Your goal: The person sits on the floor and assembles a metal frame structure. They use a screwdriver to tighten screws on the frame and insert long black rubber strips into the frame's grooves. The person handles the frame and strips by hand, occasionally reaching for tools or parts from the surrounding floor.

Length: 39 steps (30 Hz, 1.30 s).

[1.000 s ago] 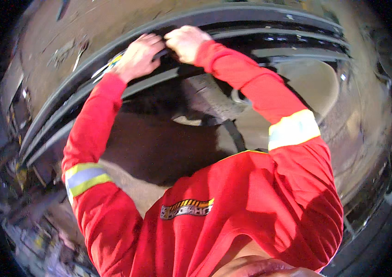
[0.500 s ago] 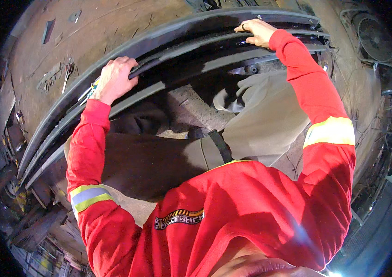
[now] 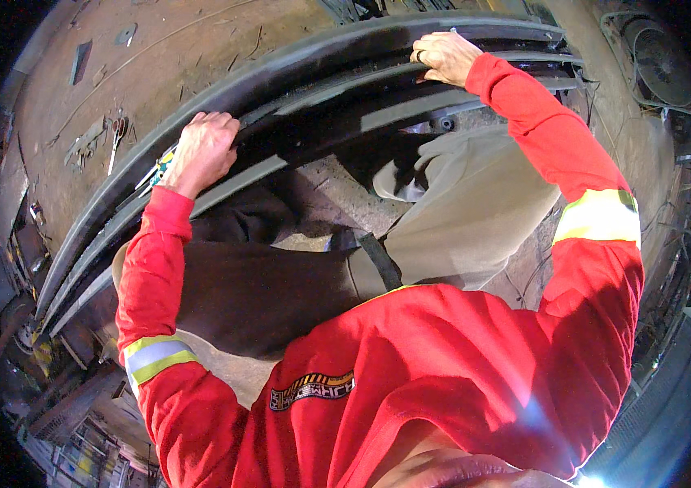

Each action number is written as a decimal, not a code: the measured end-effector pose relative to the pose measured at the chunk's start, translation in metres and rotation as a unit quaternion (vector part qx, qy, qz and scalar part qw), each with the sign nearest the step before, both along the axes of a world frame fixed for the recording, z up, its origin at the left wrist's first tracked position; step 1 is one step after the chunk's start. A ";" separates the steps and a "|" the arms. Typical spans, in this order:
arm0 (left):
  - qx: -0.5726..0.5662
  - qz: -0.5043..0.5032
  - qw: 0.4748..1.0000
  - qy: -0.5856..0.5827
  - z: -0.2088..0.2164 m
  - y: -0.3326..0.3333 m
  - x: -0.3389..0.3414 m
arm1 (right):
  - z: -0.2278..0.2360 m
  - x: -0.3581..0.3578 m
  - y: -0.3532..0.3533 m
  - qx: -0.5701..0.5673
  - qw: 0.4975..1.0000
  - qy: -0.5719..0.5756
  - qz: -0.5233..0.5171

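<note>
The long dark beam assembly [image 3: 321, 61] lies crosswise on the person's far side, its long axis running left to right. The left hand [image 3: 203, 146] touches its left part, the right hand [image 3: 443, 57] rests towards its right end; both have curled fingers, but whether either grasps a rail I cannot tell. A yellow-and-green tool [image 3: 165, 165] lies just beside the left wrist, crowding that stretch; a red-handled tool [image 3: 119, 132] lies on the floor [image 3: 191, 53] beyond the far edge.

Floor [image 3: 162, 61] — scissors, apparently [image 3: 117, 140] | dark rectangular plate [image 3: 81, 63], upper left | round fan [image 3: 661, 67] — upper right
</note>
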<state>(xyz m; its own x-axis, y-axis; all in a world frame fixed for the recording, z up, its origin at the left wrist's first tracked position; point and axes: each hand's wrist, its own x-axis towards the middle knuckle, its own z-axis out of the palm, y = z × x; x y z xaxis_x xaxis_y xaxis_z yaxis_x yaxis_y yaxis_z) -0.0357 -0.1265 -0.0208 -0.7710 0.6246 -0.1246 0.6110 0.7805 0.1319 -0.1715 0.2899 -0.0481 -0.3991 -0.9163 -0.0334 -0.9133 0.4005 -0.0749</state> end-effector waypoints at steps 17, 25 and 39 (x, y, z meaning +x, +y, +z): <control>-0.007 0.034 0.999 -0.023 0.003 0.000 -0.002 | 0.004 0.003 0.001 0.000 0.999 -0.016 -0.028; 0.015 0.108 0.994 -0.024 0.026 0.029 -0.006 | 0.008 0.003 -0.004 0.038 0.990 -0.076 -0.110; 0.096 0.288 0.947 -0.106 0.032 -0.109 0.002 | -0.006 0.003 0.009 -0.018 0.997 -0.041 -0.064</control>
